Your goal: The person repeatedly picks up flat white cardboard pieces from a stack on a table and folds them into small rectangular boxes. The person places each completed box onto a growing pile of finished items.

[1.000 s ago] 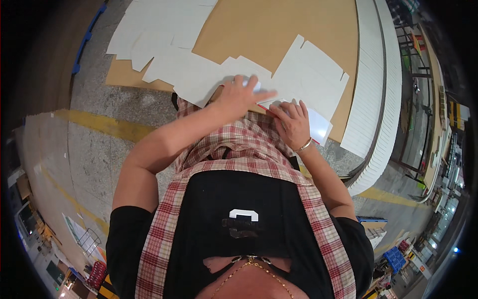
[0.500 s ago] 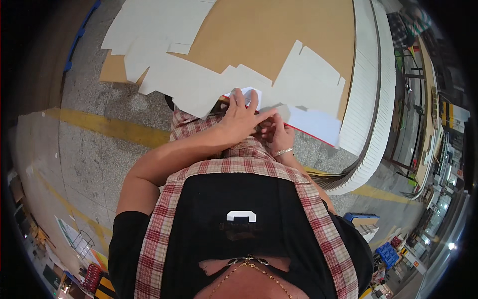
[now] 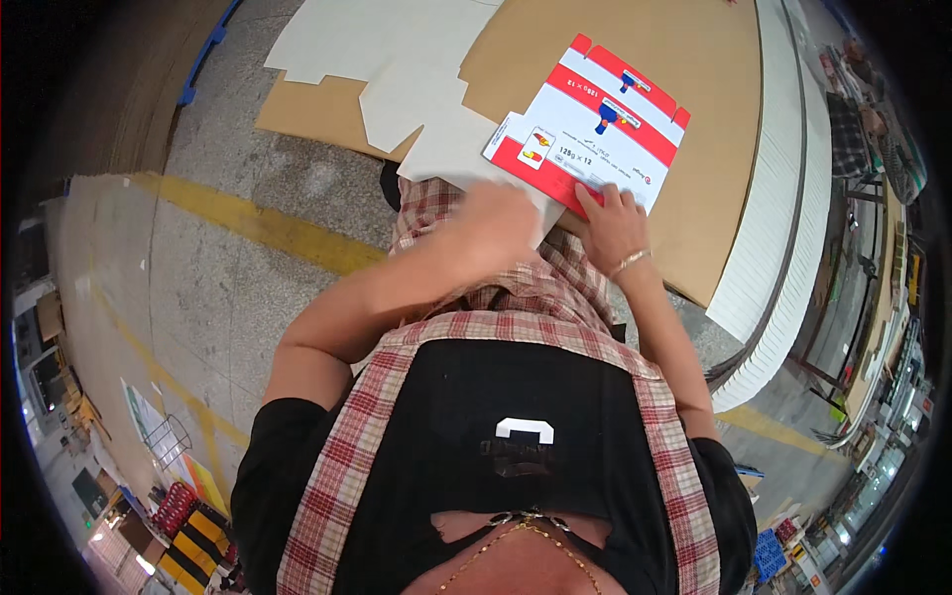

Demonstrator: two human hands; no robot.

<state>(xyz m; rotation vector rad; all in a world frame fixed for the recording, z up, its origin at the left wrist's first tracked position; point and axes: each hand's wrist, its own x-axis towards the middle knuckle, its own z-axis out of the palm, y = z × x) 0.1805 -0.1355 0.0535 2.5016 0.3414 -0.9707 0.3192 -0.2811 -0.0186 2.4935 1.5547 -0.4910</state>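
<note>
A flat carton blank [image 3: 605, 129], printed red, white and blue, lies on the cardboard beyond my lap. My right hand [image 3: 617, 230] rests on its near edge, thumb and fingertips apart on the printed side. To the left, my left hand [image 3: 501, 223] is smeared by motion close to the blank's lower left corner. Its fingers are unclear, and I cannot make out whether it grips anything. A pale sheet edge [image 3: 546, 220] shows between the two hands. Plain whitish card blanks [image 3: 367, 50] lie at the far left, their unprinted side up.
Under the blanks is a large brown cardboard sheet [image 3: 709, 188]. A long row of white card sheets [image 3: 783, 258], packed on edge, curves along the right. Speckled floor [image 3: 297, 178] with a yellow stripe [image 3: 253, 226] lies to the left. A blue edge [image 3: 203, 59] stands at the far left.
The red-edged piece between my hands, pale side up before, has gone; a printed blank now lies farther forward. My right hand has moved forward and right. The hands have separated, and the view has shifted.
</note>
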